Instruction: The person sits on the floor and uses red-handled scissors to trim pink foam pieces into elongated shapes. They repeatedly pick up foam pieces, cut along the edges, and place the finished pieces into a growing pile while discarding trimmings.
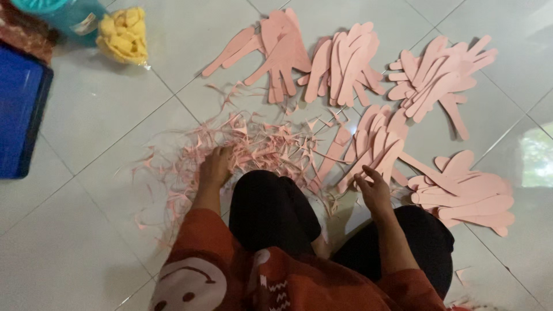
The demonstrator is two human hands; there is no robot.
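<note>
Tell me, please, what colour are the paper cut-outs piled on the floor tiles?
The paper cut-outs are pink, seen best in the head view.

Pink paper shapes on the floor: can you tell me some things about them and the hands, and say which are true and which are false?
1. The left hand rests in the heap of thin pink scraps. True.
2. The right hand holds scissors. False: no scissors show; its fingers touch a pile of pink cut-outs.
3. The pink cut-outs lie in one single pile. False: they lie in several separate piles on the tiled floor.
4. A yellow crumpled bundle lies at the upper left, away from both hands. True.
5. The blue tray is full of pink shapes. False: no pink shapes show in it.
</note>
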